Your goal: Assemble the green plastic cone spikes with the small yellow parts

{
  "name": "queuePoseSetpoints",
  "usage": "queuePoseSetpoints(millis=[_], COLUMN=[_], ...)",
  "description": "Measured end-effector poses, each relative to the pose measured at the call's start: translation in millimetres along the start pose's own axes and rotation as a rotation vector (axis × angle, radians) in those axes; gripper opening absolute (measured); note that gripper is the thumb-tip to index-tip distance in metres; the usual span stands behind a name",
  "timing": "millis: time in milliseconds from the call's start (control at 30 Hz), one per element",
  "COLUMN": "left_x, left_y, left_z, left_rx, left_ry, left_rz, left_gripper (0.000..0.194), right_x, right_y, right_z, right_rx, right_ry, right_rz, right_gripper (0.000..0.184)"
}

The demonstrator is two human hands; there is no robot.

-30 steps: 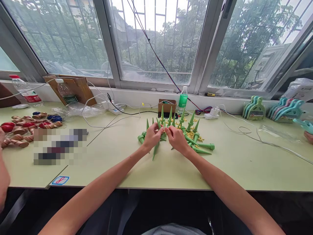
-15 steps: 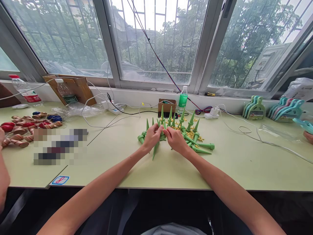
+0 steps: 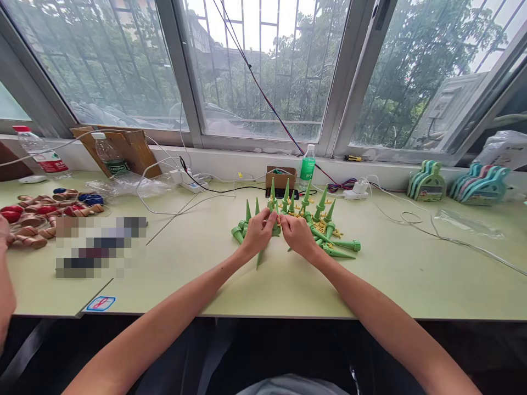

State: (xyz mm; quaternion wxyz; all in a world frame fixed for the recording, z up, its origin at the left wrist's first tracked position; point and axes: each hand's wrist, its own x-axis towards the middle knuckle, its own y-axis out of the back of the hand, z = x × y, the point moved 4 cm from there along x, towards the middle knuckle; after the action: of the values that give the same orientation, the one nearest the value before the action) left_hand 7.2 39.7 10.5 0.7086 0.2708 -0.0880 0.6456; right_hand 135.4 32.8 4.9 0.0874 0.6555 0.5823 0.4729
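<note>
My left hand (image 3: 258,234) is closed round a green plastic spike (image 3: 261,255) whose tip points down toward me. My right hand (image 3: 297,235) meets it from the right, fingers pinched on a small yellow part (image 3: 280,221) at the spike's wide end. Just behind my hands stand several green spikes (image 3: 307,202) upright, tips up. A few more spikes lie flat at the right (image 3: 344,246), with small yellow pieces (image 3: 321,225) scattered among them on the pale green table (image 3: 214,263).
A brown box (image 3: 281,178) and a green bottle (image 3: 308,163) stand by the window sill. Cables and power strips (image 3: 193,185) run across the table. Wooden toys (image 3: 37,216) lie at far left beside another person's arm (image 3: 6,296). Coloured plastic stands (image 3: 428,181) sit at right.
My hands have stayed together at the spike, shifting only slightly. The other person's hand and teal piece at the far right edge have gone from view.
</note>
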Motion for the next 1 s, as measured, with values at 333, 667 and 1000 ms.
queuePoseSetpoints(millis=[333, 667, 1000], left_x=[0, 2, 1], left_y=[3.0, 3.5, -0.1], left_z=[0, -9, 1], left_rx=[0.024, -0.193, -0.277], left_ry=[0.057, 0.139, 0.221], left_rz=[0.039, 0.064, -0.055], left_gripper=[0.041, 0.046, 0.029], right_x=[-1, 1, -2], right_y=[-1, 7, 12], right_z=[2, 1, -7], right_rx=[0.004, 0.079, 0.195], right_ry=[-0.033, -0.011, 0.08], right_rz=[0.002, 0.121, 0.113], right_gripper=[0.042, 0.04, 0.039])
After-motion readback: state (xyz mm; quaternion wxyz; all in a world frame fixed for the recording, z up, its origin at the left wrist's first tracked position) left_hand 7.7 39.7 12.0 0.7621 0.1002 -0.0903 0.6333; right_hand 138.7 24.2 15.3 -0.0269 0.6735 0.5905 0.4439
